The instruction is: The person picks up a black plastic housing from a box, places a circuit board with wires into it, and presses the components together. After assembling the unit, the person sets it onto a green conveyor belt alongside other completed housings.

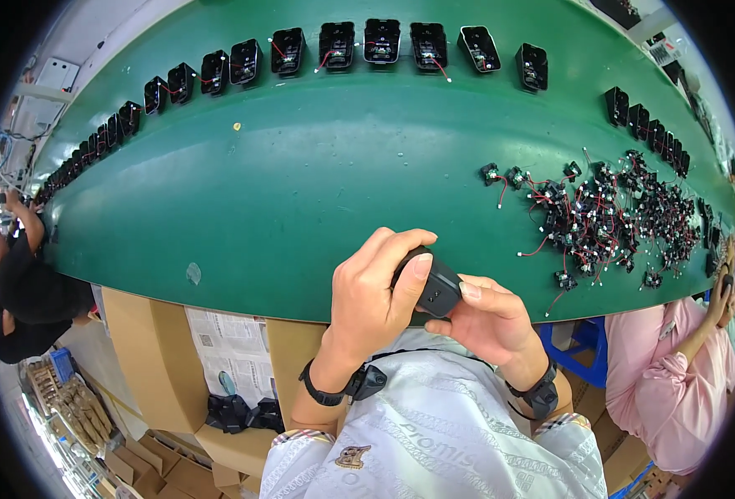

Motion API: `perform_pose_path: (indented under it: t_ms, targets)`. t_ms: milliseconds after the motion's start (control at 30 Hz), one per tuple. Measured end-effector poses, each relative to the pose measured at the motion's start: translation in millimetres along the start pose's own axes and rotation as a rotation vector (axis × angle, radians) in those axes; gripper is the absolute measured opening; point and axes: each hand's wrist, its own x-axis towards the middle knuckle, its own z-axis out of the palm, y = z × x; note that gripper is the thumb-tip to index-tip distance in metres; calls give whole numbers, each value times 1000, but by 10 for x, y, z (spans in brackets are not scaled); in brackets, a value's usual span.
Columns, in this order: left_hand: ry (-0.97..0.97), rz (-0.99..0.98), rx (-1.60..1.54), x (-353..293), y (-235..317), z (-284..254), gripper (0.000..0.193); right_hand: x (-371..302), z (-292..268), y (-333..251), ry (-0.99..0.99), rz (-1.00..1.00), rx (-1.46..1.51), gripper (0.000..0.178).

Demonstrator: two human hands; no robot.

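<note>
Both my hands hold one small black plastic housing [439, 287] close to my chest, at the near edge of the green conveyor belt [301, 183]. My left hand [372, 291] wraps its left side with the thumb pressed on top. My right hand [488, 316] grips it from the right and below. Each wrist carries a black band. To the right on the belt lies a heap of small black parts with red and white wires [609, 212].
A curved row of black housings [334, 46] lines the far edge of the belt, with more at the right [646, 125]. Cardboard boxes [155, 358] and newspaper [234, 349] sit below the belt. A person in pink [675, 374] sits at my right, another in black [18, 283] at left.
</note>
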Motion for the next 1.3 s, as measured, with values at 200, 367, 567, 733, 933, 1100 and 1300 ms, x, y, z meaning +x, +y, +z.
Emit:
perform_pose_path:
  t_ms: [200, 367, 567, 733, 933, 1100, 1300]
  targets:
    - [13, 35, -65, -12, -79, 9, 27, -3, -1, 40, 3, -84, -123, 34]
    - [16, 48, -91, -6, -123, 12, 29, 15, 110, 68, 83, -174, -218, 44]
    - [10, 66, -102, 8, -123, 5, 27, -5, 110, 44, 129, -251, -330, 59]
    - [-44, 82, -138, 8, -194, 19, 28, -21, 132, 18, 128, -307, -419, 54]
    - [30, 216, -49, 17, -245, 17, 34, 28, 85, 24, 165, -232, -280, 44]
    - [50, 249, -71, 32, -216, 36, 38, 3, 35, -31, 57, -159, -186, 30]
    - [32, 213, -151, 2, -252, 58, 40, -14, 19, -47, 78, -88, -244, 33]
